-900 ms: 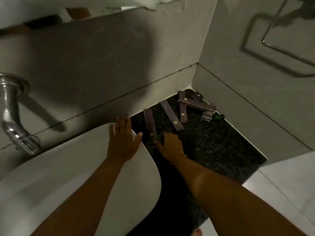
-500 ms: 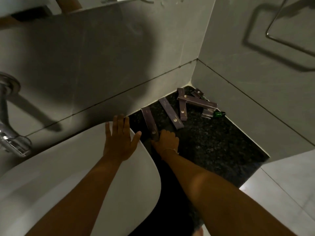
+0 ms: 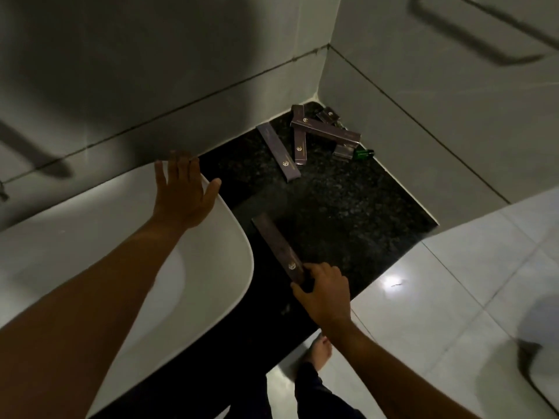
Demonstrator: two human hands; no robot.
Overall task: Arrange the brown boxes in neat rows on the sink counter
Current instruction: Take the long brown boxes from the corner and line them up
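Observation:
My right hand (image 3: 325,293) grips the near end of a long brown box (image 3: 276,247), which lies diagonally near the front of the dark speckled counter (image 3: 348,213). Another long brown box (image 3: 278,151) lies alone by the back wall. In the far corner sits a loose pile of brown boxes (image 3: 325,131), crossing one another. My left hand (image 3: 181,192) rests flat and open on the white sink rim (image 3: 233,234).
A small green object (image 3: 364,153) lies beside the pile against the right wall. Grey tiled walls close the counter at the back and right. Pale floor tiles (image 3: 453,282) and my bare foot (image 3: 317,350) show below the counter's front edge.
My right hand took hold of the box beside the sink and pulled it toward the counter's front edge. The view shifted right and down. The left hand stayed on the sink rim.

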